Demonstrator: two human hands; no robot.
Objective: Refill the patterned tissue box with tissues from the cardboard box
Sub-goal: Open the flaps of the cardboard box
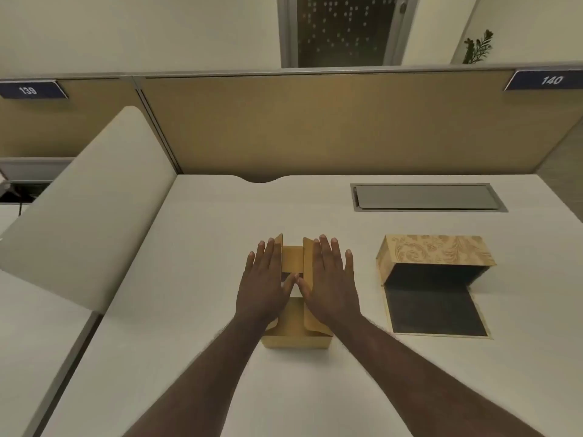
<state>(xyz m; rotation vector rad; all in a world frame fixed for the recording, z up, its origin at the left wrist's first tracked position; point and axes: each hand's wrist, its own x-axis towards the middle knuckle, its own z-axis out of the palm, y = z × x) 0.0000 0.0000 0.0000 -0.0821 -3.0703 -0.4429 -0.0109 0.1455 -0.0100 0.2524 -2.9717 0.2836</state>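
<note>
Now, from the head view, the left hand point(263, 280) and right hand point(329, 279) lie flat and open on the cardboard box point(296, 337) flaps, thumbs at the gap. Careless spreading could tear a flap. Right of it, the patterned tissue box point(437, 250) gapes empty on the pale desk point(202, 247), partition point(315, 124) behind.

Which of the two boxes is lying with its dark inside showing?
The patterned tissue box on the right, its flap folded out flat on the desk. The plain cardboard box sits under the left hand and right hand.
</note>
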